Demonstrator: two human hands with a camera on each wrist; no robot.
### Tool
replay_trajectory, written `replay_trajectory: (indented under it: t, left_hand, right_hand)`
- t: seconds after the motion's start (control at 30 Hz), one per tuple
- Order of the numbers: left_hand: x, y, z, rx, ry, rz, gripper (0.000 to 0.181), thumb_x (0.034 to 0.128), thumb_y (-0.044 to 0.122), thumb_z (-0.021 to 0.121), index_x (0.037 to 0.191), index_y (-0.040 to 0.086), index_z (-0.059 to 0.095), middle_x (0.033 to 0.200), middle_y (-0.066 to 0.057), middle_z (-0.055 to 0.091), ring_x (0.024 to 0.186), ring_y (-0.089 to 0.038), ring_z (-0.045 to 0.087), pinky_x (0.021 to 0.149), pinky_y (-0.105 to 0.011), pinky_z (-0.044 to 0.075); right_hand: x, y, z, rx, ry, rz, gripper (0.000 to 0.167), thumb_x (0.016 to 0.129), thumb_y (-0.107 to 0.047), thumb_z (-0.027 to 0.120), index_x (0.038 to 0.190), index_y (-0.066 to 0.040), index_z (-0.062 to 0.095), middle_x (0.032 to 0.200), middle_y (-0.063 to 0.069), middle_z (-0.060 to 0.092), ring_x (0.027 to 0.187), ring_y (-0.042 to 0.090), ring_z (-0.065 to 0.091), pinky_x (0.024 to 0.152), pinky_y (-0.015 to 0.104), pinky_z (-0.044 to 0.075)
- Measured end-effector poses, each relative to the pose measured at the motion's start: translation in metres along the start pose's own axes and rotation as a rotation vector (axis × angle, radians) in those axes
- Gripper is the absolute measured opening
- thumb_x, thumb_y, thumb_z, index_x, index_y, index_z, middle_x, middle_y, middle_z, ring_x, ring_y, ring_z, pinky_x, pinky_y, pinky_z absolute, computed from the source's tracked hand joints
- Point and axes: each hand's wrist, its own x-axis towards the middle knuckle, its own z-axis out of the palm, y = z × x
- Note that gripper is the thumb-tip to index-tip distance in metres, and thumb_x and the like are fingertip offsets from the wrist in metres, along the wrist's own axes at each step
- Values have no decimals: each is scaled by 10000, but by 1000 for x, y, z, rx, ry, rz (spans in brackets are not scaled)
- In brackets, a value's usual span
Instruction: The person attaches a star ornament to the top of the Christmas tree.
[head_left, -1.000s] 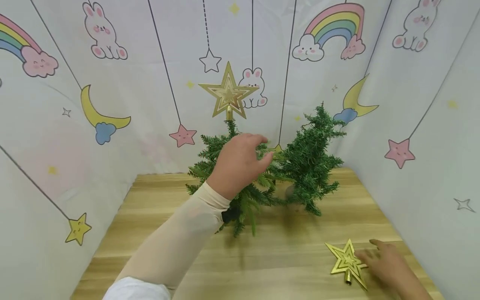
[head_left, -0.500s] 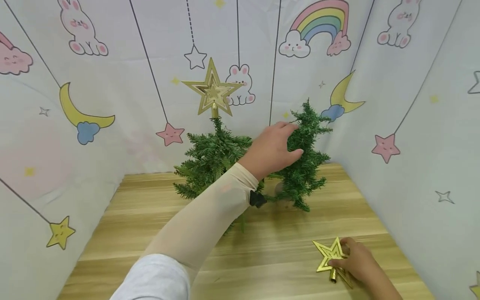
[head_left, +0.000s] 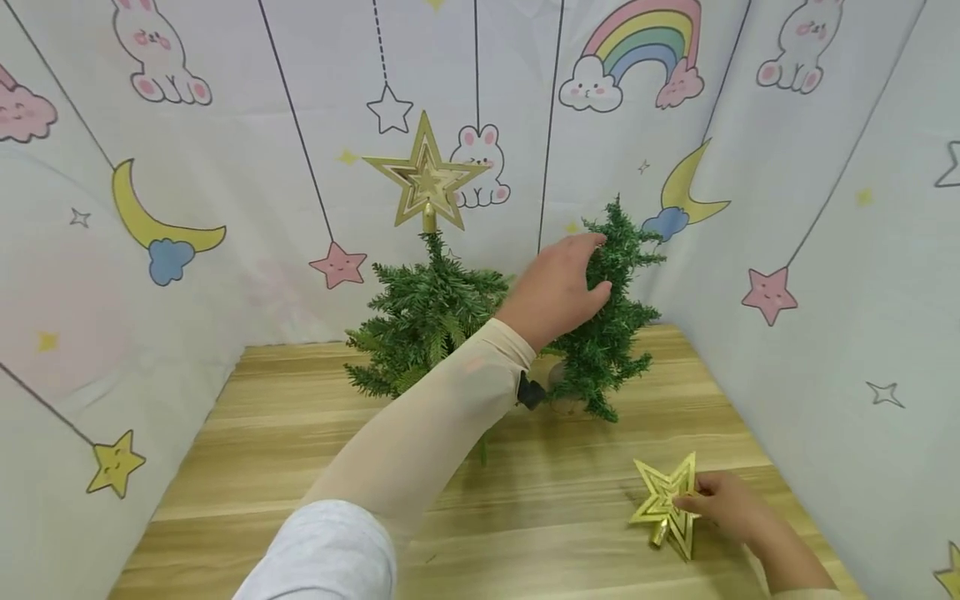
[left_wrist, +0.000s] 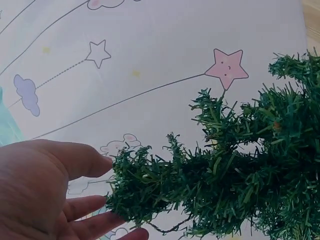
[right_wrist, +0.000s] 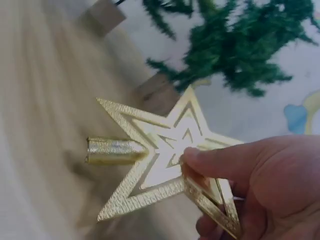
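Observation:
My left hand (head_left: 555, 287) reaches to the small green Christmas tree (head_left: 618, 317) on the right. Its thumb and fingers are spread apart; in the left wrist view they lie on either side of a branch end of this tree (left_wrist: 165, 185), at or near the needles. Whether they press on it I cannot tell. My right hand (head_left: 731, 504) pinches a gold star tree topper (head_left: 663, 500) between thumb and fingers. In the right wrist view the topper (right_wrist: 155, 195) is tilted, its hollow socket (right_wrist: 112, 151) pointing left and the thumb across its middle.
A second green Christmas tree (head_left: 427, 308) stands to the left, topped by another gold star (head_left: 426, 179). My left forearm crosses in front of it. The wooden table (head_left: 570, 508) ends at a white printed cloth backdrop (head_left: 285, 275) behind and at both sides.
My left hand has moved right from the left tree to the right tree. My right hand has closed on the star topper and tilted it, lifting it slightly.

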Motion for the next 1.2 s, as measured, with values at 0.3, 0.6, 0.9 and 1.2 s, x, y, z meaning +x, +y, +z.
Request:
replay_trajectory:
  t: [0.3, 0.6, 0.9, 1.2]
  left_hand:
    - [2, -2, 3, -22, 14, -15, 478, 1024, 282, 673, 1471, 147, 572, 1488, -20, 565, 1258, -163, 605, 1023, -325, 518]
    - [2, -5, 6, -34, 11, 17, 461, 1021, 248, 682, 1459, 143, 586, 1490, -26, 565, 1320, -165, 570, 1051, -319, 504]
    - [3, -3, 4, -23, 3, 41, 491, 1013, 238, 693, 1479, 148, 567, 1506, -26, 542, 1327, -162, 565, 1053, -312, 501]
    - [1, 1, 10, -11, -39, 57, 517, 1012, 238, 692, 1500, 146, 549, 1503, -35, 546, 1332, -176, 564, 1051, -313, 507]
  right_hand:
    - [2, -91, -77, 22, 208, -160, 305, 1036, -238, 671, 1127, 49, 724, 995, -37, 731, 893, 118, 620, 752, 285, 524]
    - [6, -212, -142, 97, 535, -400, 176, 964, -188, 770, 1054, -48, 712, 886, -137, 727, 815, 38, 640, 712, 118, 500]
    - [41, -315, -164, -156, 872, -660, 268, 977, -267, 758, 1121, -41, 740, 941, -134, 693, 943, -41, 599, 928, 119, 455]
    - [73, -343, -162, -409, 884, -790, 245, 1008, -210, 714, 1105, 14, 741, 1055, 144, 747, 1036, 202, 683, 931, 278, 517]
